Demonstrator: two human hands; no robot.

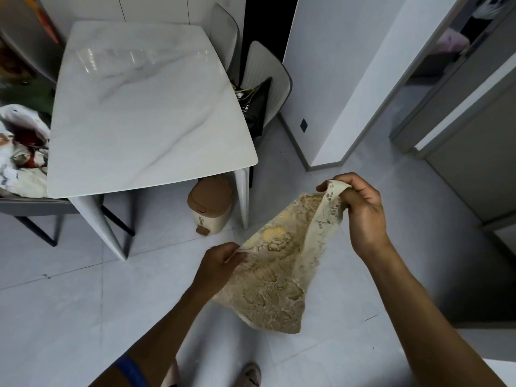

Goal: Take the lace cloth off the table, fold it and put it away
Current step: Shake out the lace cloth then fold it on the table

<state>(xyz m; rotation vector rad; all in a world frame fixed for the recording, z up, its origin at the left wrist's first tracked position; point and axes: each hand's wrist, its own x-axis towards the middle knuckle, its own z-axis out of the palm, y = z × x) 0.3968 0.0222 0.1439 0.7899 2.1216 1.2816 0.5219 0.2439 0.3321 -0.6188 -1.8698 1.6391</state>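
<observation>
The person is holding the lace cloth (275, 270) in the air above the floor (69, 303), off the marble table (145, 107). The left hand (220, 261) is pinching one edge in a narrow grip, while the right hand (360, 210) is gripping a higher corner, its fingers curled around it. The cloth is hanging between and below both hands, doubled over. A small bin (210, 205) is standing beside the table leg.
</observation>
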